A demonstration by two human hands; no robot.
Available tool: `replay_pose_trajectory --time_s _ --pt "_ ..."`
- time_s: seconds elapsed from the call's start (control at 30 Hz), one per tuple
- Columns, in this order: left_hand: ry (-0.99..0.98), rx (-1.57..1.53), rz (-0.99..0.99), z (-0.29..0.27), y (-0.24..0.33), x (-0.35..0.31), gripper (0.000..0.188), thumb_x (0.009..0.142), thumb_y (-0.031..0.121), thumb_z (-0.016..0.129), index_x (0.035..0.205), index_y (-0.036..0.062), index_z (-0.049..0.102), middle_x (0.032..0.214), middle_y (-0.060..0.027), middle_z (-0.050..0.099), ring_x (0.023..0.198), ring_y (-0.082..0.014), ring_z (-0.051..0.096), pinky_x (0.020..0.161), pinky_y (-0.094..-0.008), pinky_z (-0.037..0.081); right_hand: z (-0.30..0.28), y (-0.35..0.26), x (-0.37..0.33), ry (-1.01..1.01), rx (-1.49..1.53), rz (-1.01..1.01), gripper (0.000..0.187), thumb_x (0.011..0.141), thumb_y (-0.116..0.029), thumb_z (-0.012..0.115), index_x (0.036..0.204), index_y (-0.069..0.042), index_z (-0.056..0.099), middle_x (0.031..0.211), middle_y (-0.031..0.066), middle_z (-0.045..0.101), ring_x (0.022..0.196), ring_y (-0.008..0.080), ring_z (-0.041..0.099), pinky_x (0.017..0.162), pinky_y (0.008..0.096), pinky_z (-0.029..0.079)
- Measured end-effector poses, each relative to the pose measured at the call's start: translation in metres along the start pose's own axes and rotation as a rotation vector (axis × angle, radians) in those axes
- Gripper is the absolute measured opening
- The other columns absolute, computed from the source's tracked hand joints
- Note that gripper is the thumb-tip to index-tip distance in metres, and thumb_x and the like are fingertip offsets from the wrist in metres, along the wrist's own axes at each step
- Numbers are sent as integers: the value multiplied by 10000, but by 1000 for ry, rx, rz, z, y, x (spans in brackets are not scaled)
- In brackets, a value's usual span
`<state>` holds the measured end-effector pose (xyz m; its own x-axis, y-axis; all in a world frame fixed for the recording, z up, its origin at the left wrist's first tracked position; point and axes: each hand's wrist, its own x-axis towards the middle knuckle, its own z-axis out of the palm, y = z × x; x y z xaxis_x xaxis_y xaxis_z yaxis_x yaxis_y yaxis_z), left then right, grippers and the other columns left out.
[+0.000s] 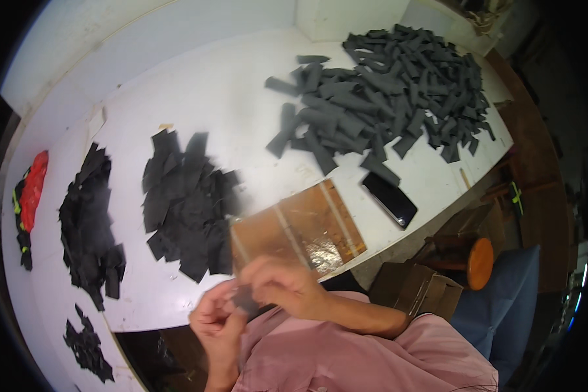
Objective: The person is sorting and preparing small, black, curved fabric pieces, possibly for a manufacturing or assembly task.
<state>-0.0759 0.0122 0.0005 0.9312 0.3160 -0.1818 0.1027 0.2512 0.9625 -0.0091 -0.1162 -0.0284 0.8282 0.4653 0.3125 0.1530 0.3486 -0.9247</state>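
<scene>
Close to my body, at the near edge of the table, both hands are closed around a small dark grey fabric piece. My left hand pinches it between thumb and fingers. From the other side, my right hand reaches over it with curled fingers, slightly blurred, and grips its upper part. Just beyond the hands lies a brown board with pale strips and a shiny clear patch. A loose pile of flat black fabric pieces sits beyond my left hand.
A large heap of rolled dark grey pieces covers the far right of the white table. A black phone lies near the right edge. More black pieces and a red bundle are leftward. A stool and cardboard box stand right.
</scene>
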Motion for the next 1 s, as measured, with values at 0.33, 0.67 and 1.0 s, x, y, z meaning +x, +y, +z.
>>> replay_pose_trajectory --time_s 0.33,0.67,1.0 --pt "-192 -272 201 31 1 9 197 773 -7 578 956 -34 511 890 -149 591 576 -64 508 486 -163 401 -11 -68 -6 161 -461 18 89 747 -57 613 753 -14 535 747 73 473 642 173 449 559 251 355" --pt "-635 -1188 -537 52 44 44 376 816 -21 326 1188 -43 382 841 -180 560 339 -36 362 301 -164 249 -48 -76 36 25 185 432 172 837 -193 557 737 -55 532 645 -74 437 550 16 356 486 172 280" --pt "-629 -1360 -605 44 4 62 391 866 20 328 1256 -1 341 845 -131 569 329 -24 304 309 -172 255 -63 -37 43 -33 269 563 188 839 -191 544 699 -66 518 625 -52 433 525 31 365 482 170 298"
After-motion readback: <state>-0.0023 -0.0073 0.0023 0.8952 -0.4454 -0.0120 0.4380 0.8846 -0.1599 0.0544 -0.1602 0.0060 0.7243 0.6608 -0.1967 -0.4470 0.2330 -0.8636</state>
